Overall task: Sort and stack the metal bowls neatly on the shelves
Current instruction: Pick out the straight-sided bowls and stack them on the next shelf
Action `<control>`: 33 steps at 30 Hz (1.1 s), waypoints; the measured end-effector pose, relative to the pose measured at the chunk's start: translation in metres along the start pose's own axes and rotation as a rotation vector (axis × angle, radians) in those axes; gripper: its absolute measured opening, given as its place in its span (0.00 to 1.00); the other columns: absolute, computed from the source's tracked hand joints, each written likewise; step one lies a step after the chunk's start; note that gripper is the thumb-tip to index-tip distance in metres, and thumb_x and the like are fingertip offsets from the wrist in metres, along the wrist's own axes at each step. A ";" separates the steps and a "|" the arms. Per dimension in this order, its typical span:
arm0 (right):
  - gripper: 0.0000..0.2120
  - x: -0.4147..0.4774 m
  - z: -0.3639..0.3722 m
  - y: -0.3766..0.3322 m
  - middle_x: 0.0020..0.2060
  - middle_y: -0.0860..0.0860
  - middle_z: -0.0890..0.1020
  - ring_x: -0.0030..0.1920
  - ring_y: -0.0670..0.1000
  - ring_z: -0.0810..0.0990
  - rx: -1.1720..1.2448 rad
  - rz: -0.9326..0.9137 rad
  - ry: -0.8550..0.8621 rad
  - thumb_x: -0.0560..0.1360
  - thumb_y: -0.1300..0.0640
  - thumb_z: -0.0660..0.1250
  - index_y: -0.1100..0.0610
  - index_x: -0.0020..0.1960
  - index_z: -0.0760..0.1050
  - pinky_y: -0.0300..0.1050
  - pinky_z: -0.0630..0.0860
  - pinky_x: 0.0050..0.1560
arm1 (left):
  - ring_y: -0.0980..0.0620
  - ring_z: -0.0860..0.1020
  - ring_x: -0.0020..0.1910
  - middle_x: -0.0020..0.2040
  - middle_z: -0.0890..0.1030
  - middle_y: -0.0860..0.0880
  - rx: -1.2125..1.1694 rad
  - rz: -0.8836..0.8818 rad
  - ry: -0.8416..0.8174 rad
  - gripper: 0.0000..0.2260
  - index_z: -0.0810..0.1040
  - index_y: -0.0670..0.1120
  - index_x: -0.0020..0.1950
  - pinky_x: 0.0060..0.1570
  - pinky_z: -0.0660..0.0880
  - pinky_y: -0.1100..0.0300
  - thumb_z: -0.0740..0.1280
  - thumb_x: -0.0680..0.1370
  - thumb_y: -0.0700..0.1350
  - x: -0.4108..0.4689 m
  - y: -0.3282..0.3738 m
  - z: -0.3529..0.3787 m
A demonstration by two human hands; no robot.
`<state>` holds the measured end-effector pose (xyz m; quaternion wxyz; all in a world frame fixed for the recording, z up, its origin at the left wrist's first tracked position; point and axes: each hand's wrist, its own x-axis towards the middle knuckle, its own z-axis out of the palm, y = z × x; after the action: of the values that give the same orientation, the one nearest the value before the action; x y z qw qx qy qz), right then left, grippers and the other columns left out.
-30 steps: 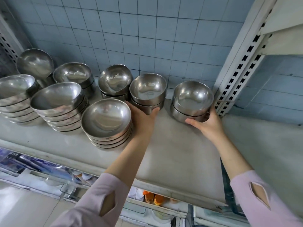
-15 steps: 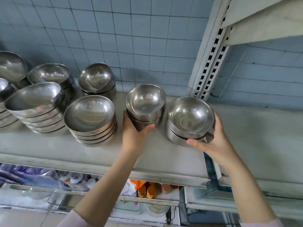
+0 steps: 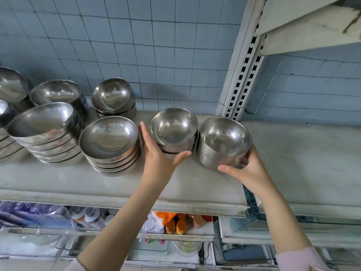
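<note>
My left hand (image 3: 158, 159) grips a small stack of metal bowls (image 3: 173, 129), thumb under its front and fingers up its left side; the top bowl tilts toward me. My right hand (image 3: 248, 169) cups a second small stack of bowls (image 3: 224, 139) from the front and right. Both stacks sit side by side on the white shelf (image 3: 195, 178). A wider stack of several bowls (image 3: 109, 139) stands just left of my left hand.
More bowl stacks fill the shelf's left: a tall tilted stack (image 3: 45, 126), a back stack (image 3: 113, 96) and others (image 3: 56, 92) against the blue tiled wall. A perforated shelf upright (image 3: 244, 65) rises behind the right stack. Jars and bottles (image 3: 175, 223) sit on a lower shelf.
Both hands drew their bowl stacks forward from the back of the shelf toward me. The two stacks now stand closer together, near the middle of the shelf.
</note>
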<state>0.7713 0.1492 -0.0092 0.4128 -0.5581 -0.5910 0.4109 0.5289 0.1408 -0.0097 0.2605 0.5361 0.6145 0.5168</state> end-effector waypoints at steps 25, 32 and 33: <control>0.45 -0.026 0.009 0.009 0.56 0.37 0.80 0.58 0.39 0.77 0.019 -0.053 0.082 0.51 0.38 0.80 0.44 0.64 0.69 0.35 0.75 0.55 | 0.53 0.59 0.77 0.78 0.60 0.51 0.183 0.346 -0.466 0.48 0.56 0.46 0.78 0.75 0.58 0.55 0.67 0.65 0.68 0.001 0.068 0.019; 0.47 -0.026 0.009 0.010 0.59 0.39 0.79 0.61 0.42 0.77 -0.014 -0.070 0.078 0.53 0.37 0.80 0.46 0.68 0.68 0.40 0.75 0.59 | 0.54 0.57 0.77 0.78 0.60 0.49 0.165 0.309 -0.483 0.48 0.53 0.45 0.79 0.75 0.57 0.57 0.71 0.66 0.62 0.001 0.066 0.018; 0.47 -0.027 0.009 0.011 0.59 0.39 0.79 0.61 0.42 0.77 -0.014 -0.068 0.077 0.53 0.37 0.80 0.46 0.68 0.68 0.40 0.75 0.59 | 0.54 0.57 0.77 0.79 0.59 0.48 0.158 0.307 -0.479 0.49 0.53 0.45 0.79 0.74 0.56 0.59 0.71 0.66 0.61 0.000 0.066 0.019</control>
<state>0.7670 0.1228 -0.0230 0.4450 -0.5559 -0.5964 0.3706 0.5712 0.1400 0.0445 0.2742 0.7482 0.4856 0.3595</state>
